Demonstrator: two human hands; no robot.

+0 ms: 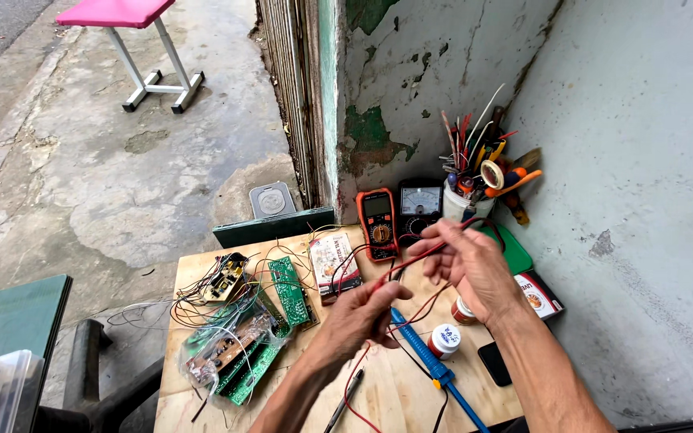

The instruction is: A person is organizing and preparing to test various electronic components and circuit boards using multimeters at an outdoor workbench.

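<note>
- Pinching the red test lead [411,261] between them, both hands are working above the middle of the wooden table [395,393]: the left hand [360,317] is closing its fingers around the lower run of wire, and the right hand [467,261] is nipping the upper run between thumb and fingertips, nearer the back edge.
- A black lead [399,269] is running alongside the red one; whether either hand is gripping it too, I cannot tell.
- Judging by its slack curves, the lead is light, thin and limp — it is likely sliding easily through a loose pinch, so the firm places to hold are probably the stiffer probe ends, not the bare run of wire.
- Both leads are trailing back to an orange multimeter [378,223] standing at the back edge, just beside a black analogue meter [419,204].
- A white cup of tools [475,180] is sitting at the back right corner, by the wall.
- Packages: a flat rectangular box with a red-and-white printed face [334,265] is lying left of the orange meter; another red-and-white printed box [539,295] is lying at the right edge, beside a green lid [515,252].
- Two small white-capped jars [444,340] with printed labels are standing near the right wrist, next to a blue soldering iron [431,361].
- Green circuit boards [289,290] are lying toward the left edge — some in a clear bag [230,357].
</note>
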